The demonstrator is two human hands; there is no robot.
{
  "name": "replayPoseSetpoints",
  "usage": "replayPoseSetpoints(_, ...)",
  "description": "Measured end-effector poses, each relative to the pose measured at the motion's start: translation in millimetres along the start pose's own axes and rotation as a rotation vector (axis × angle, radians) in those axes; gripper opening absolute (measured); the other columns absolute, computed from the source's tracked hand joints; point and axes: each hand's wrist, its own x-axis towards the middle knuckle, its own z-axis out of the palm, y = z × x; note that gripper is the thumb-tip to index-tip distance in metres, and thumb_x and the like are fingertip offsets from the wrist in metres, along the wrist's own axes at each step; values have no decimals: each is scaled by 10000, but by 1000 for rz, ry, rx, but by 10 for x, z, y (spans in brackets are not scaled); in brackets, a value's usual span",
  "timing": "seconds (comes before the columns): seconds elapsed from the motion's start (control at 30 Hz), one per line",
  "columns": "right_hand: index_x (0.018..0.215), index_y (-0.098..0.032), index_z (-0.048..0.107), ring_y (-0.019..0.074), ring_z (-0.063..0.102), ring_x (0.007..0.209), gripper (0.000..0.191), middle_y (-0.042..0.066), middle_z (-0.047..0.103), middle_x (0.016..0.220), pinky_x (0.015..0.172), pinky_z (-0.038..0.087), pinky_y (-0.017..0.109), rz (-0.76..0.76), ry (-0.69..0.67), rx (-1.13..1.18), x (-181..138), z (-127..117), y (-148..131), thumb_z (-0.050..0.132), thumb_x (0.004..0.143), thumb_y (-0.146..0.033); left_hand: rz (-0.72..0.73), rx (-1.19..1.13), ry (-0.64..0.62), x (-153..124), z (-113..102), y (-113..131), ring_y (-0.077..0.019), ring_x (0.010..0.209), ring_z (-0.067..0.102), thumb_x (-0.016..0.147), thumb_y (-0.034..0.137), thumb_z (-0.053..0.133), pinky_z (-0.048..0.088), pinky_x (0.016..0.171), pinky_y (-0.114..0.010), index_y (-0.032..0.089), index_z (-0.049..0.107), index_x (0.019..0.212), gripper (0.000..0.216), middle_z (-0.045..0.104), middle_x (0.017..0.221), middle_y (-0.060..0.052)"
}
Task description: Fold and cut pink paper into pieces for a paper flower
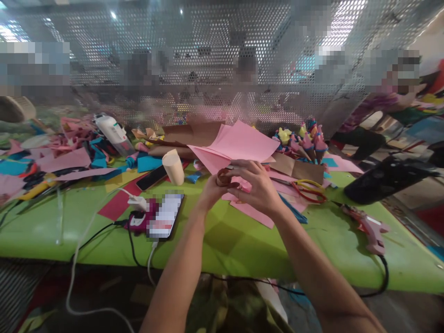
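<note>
A small piece of rolled brown paper [225,177] is held between my two hands above the green table. My left hand [211,190] is closed around its lower side, with most of the fingers hidden. From the right, my right hand [252,184] curls over the roll, thumb and fingertips at its edge. Pink paper sheets [239,141] lie just beyond my hands. More pink paper pieces [255,213] are on the table beneath my right hand.
Left of my hands are a cream cylinder [173,167], a phone [166,216] and a purple power adapter [139,222] with cables. To the right lie red-and-yellow scissors [310,190], a pink glue gun [371,229] and a black bottle [385,179]. Small paper figures [308,141] stand behind.
</note>
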Motion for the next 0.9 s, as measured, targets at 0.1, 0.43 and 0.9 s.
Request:
replayPoseSetpoints(0.1, 1156, -274, 692, 325, 540, 1229, 359, 101, 608, 1362, 1024, 445, 522, 1, -37, -72, -8, 28, -7, 740, 800, -278, 37, 7, -21, -14, 12, 28, -203, 875, 663, 554, 262, 847, 531, 797, -318, 158, 691, 881, 378, 720, 899, -37)
replayPoseSetpoints(0.43, 1044, -222, 687, 311, 532, 1258, 259, 113, 599, 1374, 1069, 426, 508, -48, -170, -45, -26, 143, 11, 677, 785, -209, 62, 50, -19, -6, -13, 1, -162, 741, 622, 503, 259, 867, 492, 698, -273, 143, 679, 775, 351, 685, 765, -7)
replayPoseSetpoints(0.9, 1047, -246, 730, 321, 528, 1255, 199, 105, 600, 1384, 1022, 447, 525, -85, -104, -134, -32, 10, -30, 664, 864, -293, 131, 120, -9, 20, -44, -6, -116, 693, 539, 576, 216, 812, 436, 671, -247, 163, 617, 726, 252, 586, 708, 32)
